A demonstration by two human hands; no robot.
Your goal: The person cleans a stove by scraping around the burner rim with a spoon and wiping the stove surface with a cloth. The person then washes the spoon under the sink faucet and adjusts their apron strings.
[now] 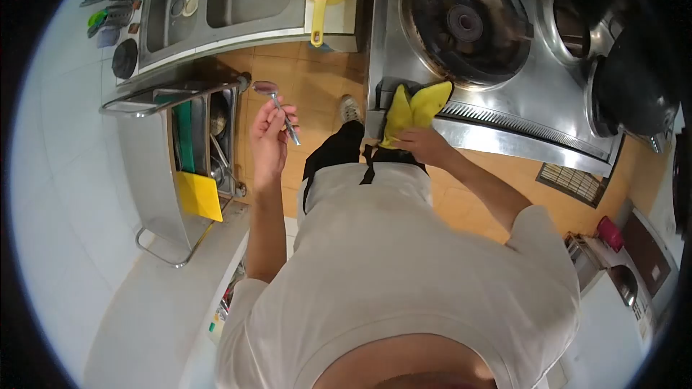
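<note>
A metal spoon [265,88] is pinched in my left hand [272,137], its bowl pointing up and to the left above the floor. My right hand [419,145] grips the lower end of a yellow cloth or mitt [418,108] with dark edging. The top of that yellow piece splits into two lobes and reaches the front edge of the steel stove [497,112]. The fingers of my right hand are partly hidden by the yellow material.
A double sink [220,0] stands at the upper left, with a yellow dipper [318,21] on its right end. Left of me is a metal cart [155,144] with a yellow board [200,196]. The stove carries a large burner [465,21] and a black wok [638,65].
</note>
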